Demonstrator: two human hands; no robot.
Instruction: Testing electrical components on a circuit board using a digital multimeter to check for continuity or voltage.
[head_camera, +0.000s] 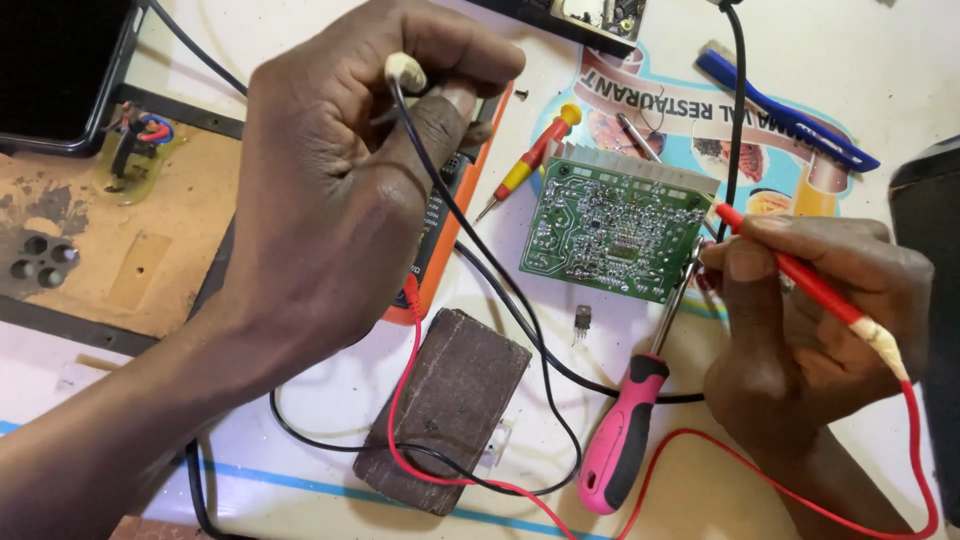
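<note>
Head view: the left hand is seen at centre-left of the frame, its fingers closed on the black probe lead, whose pale end cap is pinched near the thumb; the hand is laid over an orange multimeter, most of which is hidden. At right of the frame the right hand is closed pen-fashion around the red probe, a grip suited to fine aiming; its tip is set at the right edge of the green circuit board, which lies solder side up at centre on the counter, so the joints are exposed. A pink-handled screwdriver lies just below the board, and a brown block at lower centre is crossed by both leads. A small yellow-and-red screwdriver and a blue pen rest nearby.
</note>
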